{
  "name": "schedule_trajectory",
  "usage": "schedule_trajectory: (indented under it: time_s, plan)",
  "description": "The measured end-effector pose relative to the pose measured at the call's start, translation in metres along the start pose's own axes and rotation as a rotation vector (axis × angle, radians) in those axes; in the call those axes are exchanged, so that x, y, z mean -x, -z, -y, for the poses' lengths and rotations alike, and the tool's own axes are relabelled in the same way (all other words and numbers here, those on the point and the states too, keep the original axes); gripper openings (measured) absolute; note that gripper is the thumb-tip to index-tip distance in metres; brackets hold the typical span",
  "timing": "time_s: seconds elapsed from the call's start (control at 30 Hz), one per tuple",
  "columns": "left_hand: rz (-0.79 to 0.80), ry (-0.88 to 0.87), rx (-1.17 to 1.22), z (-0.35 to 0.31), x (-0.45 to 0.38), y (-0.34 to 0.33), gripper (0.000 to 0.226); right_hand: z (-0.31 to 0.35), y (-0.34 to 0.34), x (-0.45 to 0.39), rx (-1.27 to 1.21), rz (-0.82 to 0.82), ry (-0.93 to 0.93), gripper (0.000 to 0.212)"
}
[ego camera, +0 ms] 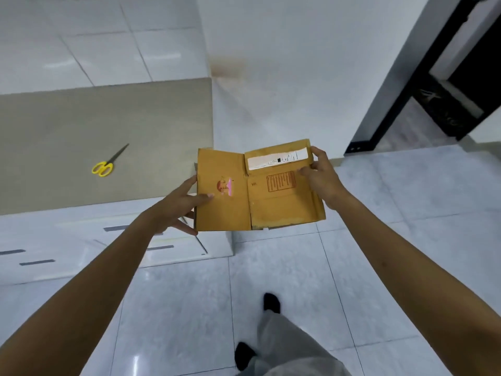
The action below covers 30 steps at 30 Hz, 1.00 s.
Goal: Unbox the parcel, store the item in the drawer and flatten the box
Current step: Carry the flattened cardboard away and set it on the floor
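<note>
A brown cardboard box, folded flat with its panels spread, is held in the air in front of me. It carries a white shipping label and a red printed stamp. My left hand grips its left edge, thumb on top and fingers beneath. My right hand pinches the upper right flap near the label. The parcel's item is not in view.
Yellow-handled scissors lie on the beige top of a low white cabinet to my left; its drawer fronts with grey handles face me. A black door frame stands at the right. My feet are on glossy floor tiles.
</note>
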State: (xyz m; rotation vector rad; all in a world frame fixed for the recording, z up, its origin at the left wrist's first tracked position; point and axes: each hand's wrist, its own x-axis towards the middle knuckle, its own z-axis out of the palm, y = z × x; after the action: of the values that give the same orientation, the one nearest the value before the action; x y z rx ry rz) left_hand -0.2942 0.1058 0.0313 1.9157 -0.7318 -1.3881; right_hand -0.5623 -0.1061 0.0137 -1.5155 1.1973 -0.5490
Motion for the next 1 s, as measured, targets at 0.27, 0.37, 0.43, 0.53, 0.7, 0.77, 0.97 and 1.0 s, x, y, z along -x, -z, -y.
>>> schedule_trajectory:
  time_s: [0.27,0.37,0.43,0.53,0.7,0.77,0.97,1.0]
  plan:
    - [0.06,0.011,-0.027,-0.045,-0.03,-0.078,0.084,-0.037,0.084,-0.008,-0.034,-0.074,-0.016,0.058]
    - [0.066,0.018,-0.04,-0.067,-0.045,-0.115,0.088,-0.049,0.121,-0.023,-0.02,-0.084,-0.02,0.058]
    - [0.064,0.033,-0.04,-0.081,-0.059,-0.141,0.092,-0.056,0.147,-0.034,-0.015,-0.09,-0.026,0.058]
    - [0.046,0.054,-0.041,-0.094,-0.082,-0.182,0.093,-0.075,0.181,-0.049,0.019,-0.075,-0.002,0.061]
    - [0.061,0.063,-0.076,-0.107,-0.121,-0.244,0.088,-0.1,0.22,-0.076,0.07,-0.009,-0.011,0.069]
    - [0.056,0.07,-0.066,-0.111,-0.134,-0.255,0.088,-0.103,0.229,-0.092,0.103,0.003,0.009,0.07]
    - [0.017,0.128,-0.07,-0.135,-0.174,-0.239,0.092,-0.098,0.225,-0.154,0.116,0.029,0.002,0.069]
    - [0.004,0.134,-0.076,-0.139,-0.185,-0.232,0.093,-0.097,0.221,-0.166,0.114,0.039,0.003,0.069]
